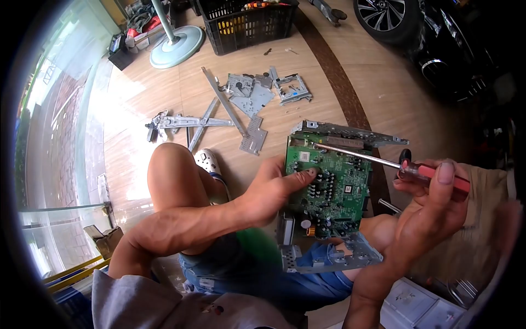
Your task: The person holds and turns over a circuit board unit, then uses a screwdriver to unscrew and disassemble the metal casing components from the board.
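A green circuit board (348, 189), crowded with small components, sits in a metal frame (350, 133) above my lap. My left hand (279, 183) grips the board's left edge, its thumb lying across the top face; the other fingers are hidden underneath. In my right hand (433, 197) is a screwdriver (422, 172) with a red and black handle. Its long shaft runs left over the board, and the tip is near the upper left corner, by the frame. Whether the tip touches a screw I cannot tell. A perforated metal bracket (334, 257) shows at the board's lower edge.
Flat metal plates (255, 100) and a metal chassis piece (293, 89) lie on the tiled floor ahead. Left of them is a scissor-like metal linkage (203, 120). Farther off stand a black crate (249, 27), a round stand base (177, 47) and a wheel (382, 16).
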{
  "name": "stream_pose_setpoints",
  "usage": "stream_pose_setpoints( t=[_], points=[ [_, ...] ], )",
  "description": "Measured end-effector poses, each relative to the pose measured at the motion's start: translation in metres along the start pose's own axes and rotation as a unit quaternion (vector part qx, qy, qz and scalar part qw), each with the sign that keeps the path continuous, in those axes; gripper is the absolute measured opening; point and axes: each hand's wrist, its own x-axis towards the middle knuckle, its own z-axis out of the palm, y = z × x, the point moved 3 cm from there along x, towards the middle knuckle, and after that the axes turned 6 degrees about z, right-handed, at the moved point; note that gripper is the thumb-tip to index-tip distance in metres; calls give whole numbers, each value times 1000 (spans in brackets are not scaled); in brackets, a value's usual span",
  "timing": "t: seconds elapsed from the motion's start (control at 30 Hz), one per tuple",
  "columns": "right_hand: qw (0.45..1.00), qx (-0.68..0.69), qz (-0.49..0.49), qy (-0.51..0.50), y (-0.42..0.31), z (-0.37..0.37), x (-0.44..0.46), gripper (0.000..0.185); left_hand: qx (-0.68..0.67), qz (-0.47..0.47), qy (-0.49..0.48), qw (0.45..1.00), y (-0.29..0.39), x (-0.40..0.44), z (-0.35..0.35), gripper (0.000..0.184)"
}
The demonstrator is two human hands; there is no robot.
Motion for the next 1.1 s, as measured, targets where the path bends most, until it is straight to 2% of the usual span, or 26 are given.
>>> stream_pose_setpoints(
  t=[0.23, 0.33, 0.43, 0.67, 0.77, 0.87, 1.1],
  points=[
    [1000, -19, -21, 5, 4, 2, 0, 36, 8, -9, 12, 1000, -1, 0, 3, 34],
    [1000, -15, -23, -4, 5, 6, 0, 37, 12, 1, 26, 1000, 0, -1, 6, 25],
    [999, -8, -26, -19, 8, 5, 0, 36, 14, -1, 11, 1000, -2, 1, 2, 33],
    [999, -17, -31, -37, 9, 8, 1, 37, 12, 3, 23, 1000, 1, -1, 5, 25],
    [1000, 2, 0, -5, 6, 13, -1, 31, 20, 6, 19, 1000, -1, -1, 3, 26],
    [999, -21, -28, -26, 11, 10, 0, 39, 33, 10, 15, 999, -2, 0, 1, 28],
    [999, -19, -32, -33, 14, 10, -1, 39, 28, 7, 13, 999, -2, -2, 0, 28]
  ],
)
